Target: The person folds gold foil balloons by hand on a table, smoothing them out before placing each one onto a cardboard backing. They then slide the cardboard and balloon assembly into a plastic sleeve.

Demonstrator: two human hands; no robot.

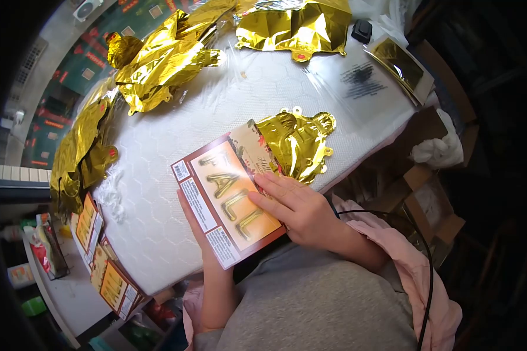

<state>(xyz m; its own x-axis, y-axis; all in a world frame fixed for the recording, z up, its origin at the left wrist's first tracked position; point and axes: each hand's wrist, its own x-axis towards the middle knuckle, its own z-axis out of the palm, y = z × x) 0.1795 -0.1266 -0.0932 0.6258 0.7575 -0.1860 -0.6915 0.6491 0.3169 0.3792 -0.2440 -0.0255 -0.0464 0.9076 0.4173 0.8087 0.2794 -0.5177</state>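
Note:
A printed card reading "FALL" point(228, 199) in gold letters on orange is held just above the white quilted table. My left hand point(208, 245) grips its lower left edge from beneath, with most fingers hidden behind it. Across the card's right side lies my right hand point(287, 207), its fingers stretched out and pressed on the surface near a folded beige flap with flowers point(253, 146). Directly beyond the card, a flat gold foil balloon point(298, 140) rests on the table, partly covered by the card.
Gold foil balloons point(293, 29) lie along the far edge and the left side. More FALL cards point(114, 286) hang at the left corner. White string point(110, 196) sits nearby. A black object point(362, 31) and a packaged foil sheet point(398, 64) are far right; open boxes point(430, 202) stand below.

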